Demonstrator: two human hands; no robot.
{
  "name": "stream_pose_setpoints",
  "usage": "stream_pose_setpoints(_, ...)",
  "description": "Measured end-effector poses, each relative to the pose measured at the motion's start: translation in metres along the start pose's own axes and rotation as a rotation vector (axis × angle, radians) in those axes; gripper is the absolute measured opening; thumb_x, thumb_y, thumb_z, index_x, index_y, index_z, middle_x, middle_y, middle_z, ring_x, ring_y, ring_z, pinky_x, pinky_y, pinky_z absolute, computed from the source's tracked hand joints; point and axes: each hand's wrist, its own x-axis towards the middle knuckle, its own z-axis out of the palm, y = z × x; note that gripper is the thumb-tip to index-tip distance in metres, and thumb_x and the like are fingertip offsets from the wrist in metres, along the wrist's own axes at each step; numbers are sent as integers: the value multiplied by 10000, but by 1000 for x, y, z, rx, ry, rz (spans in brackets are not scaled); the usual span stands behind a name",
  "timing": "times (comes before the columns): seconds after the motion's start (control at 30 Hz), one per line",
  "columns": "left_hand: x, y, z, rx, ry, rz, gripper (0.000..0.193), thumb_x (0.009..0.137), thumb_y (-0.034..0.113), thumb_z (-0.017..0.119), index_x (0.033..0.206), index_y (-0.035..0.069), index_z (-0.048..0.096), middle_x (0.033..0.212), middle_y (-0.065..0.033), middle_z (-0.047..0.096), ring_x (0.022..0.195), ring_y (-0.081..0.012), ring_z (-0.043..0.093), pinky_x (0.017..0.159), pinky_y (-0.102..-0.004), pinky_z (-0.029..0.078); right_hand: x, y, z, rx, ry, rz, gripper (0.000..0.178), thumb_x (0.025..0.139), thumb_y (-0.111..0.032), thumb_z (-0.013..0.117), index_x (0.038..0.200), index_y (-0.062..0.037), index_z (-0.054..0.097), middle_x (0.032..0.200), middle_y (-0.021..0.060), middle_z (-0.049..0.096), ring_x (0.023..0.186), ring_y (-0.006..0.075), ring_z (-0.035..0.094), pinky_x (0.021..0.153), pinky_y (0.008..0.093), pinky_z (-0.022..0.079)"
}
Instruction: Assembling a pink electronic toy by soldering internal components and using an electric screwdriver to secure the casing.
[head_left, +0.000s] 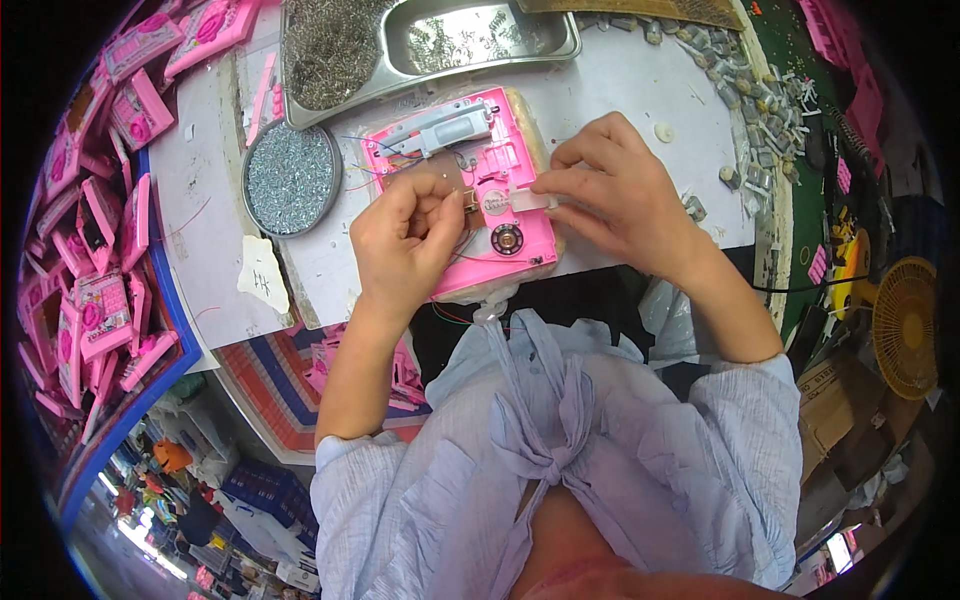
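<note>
A pink plastic toy housing [528, 270] lies with its inner side up on a padded, plastic-wrapped support. It carries a round speaker [507, 239], a light grey mechanism [455, 132] and thin wires. My left hand [405, 235] is closed in a pinch over the housing's left part, at a small metal piece [470, 203] whose shape is partly hidden. From the right, my right hand [620, 195] grips a whitish translucent plastic piece [528, 200] between thumb and fingers, over the housing above the speaker.
A round dish of small screws [292, 180] stands to the left. Behind the housing sits a metal tray [575, 45] with springs and other small metal parts. Pink toy parts [105, 310] are heaped at far left; several small motors [755, 110] lie at right. A yellow fan [905, 325] stands beyond.
</note>
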Motion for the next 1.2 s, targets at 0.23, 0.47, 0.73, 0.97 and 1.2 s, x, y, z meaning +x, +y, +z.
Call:
stream_pose_setpoints(0.23, -3, -7, 3, -82, 9, 52, 79, 918, -46, 695, 973, -45, 637, 784, -68, 708, 679, -59, 676, 558, -180, 505, 22, 4, 5, -38, -103, -211, 273, 734, -127, 792, 993, -115, 708, 994, 43, 639, 977, 281, 582, 796, 394, 521)
stream_pose_setpoints(0.47, -5, -9, 5, -176, 16, 2, 59, 952, 8, 680, 989, -23, 645, 813, -41, 703, 622, -20, 592, 525, -169, 434, 8, 22, 35, 219, 6, -124, 280, 754, -118, 802, 1019, -120, 712, 1006, 63, 649, 957, 295, 602, 799, 407, 515)
stream_pose_setpoints(0.73, -6, -18, 5, -72, 39, -11, 62, 934, -34, 665, 979, -11, 631, 705, 46, 572, 564, 11, 429, 506, -167, 324, 19, -18, 15, -274, -276, -57, 130, 778, -194, 680, 867, -104, 707, 972, 42, 635, 1010, 258, 592, 834, 389, 495)
stream_pose_setpoints(0.97, -14, -11, 3, -159, 32, 50, 218, 956, -16, 629, 1172, -28, 602, 835, 2, 576, 667, -28, 503, 579, -168, 380, -61, 92, -103, -798, 238, 517, 176, 747, -195, 734, 890, -96, 763, 974, 92, 671, 995, 314, 585, 885, 450, 476)
stream_pose_setpoints(1.2, -6, 15, 12, -108, -86, 108, 143, 938, -18, 654, 1079, -39, 645, 833, -18, 595, 702, -60, 524, 606, -195, 399, -75, 137, -115, -993, 126, 584, 222, 756, -242, 727, 924, -100, 759, 900, 60, 649, 976, 289, 585, 830, 460, 461)
